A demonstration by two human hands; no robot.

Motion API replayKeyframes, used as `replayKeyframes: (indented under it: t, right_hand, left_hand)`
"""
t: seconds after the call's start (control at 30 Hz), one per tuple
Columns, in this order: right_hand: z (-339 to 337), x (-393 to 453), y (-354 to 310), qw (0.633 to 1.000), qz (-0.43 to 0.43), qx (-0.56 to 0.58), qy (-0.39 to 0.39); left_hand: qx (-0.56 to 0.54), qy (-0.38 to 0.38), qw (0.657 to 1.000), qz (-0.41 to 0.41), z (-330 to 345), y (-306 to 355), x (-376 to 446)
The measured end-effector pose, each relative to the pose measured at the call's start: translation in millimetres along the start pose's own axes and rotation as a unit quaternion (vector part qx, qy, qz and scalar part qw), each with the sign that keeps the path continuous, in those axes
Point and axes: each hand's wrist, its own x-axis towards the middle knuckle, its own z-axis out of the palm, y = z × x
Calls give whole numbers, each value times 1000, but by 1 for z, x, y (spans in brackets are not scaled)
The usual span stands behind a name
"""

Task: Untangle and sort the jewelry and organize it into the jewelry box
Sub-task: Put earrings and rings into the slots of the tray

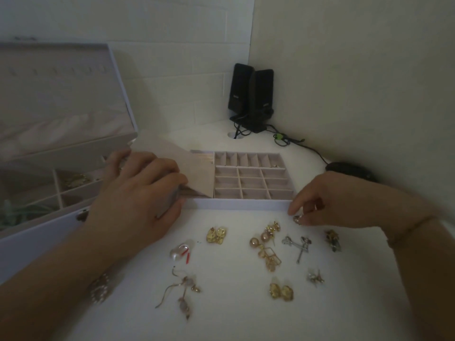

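A white divided tray (236,205) with pink compartments lies mid-table. My left hand (138,193) grips a beige flat cover panel (187,163), holding it tilted over the tray's left part. My right hand (332,205) has curled fingers and pinches the tray's front right corner; something small and shiny shows at its thumb tip. The open jewelry box (37,242) stands at the left with its lid up. Loose on the table in front lie gold earrings (216,235), a pearl piece with red (181,251), pink pearl earrings (266,239), silver pieces (299,244) and rose-gold danglers (183,291).
Two black speakers (251,97) with cables stand in the back corner, and a dark mouse (349,171) lies behind my right hand. More earrings sit near the front: a gold pair (280,291), a small silver one (315,278), a dark one (332,239). Walls close the back and right.
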Motion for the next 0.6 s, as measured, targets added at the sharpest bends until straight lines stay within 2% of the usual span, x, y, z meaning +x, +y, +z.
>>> replayKeyframes:
  t: [0.23,0.43,0.6]
  right_hand:
    - [7,3,-15,992,17,-122,22]
    - [10,3,-17,995,7,-101,-24]
    - [4,2,-14,998,7,-55,-27]
  left_hand:
    - [3,-5,1000,-1,1,-1,-1]
    - [-2,1,1000,2,1,-1,-1]
    - [3,0,1000,5,1,-2,-1]
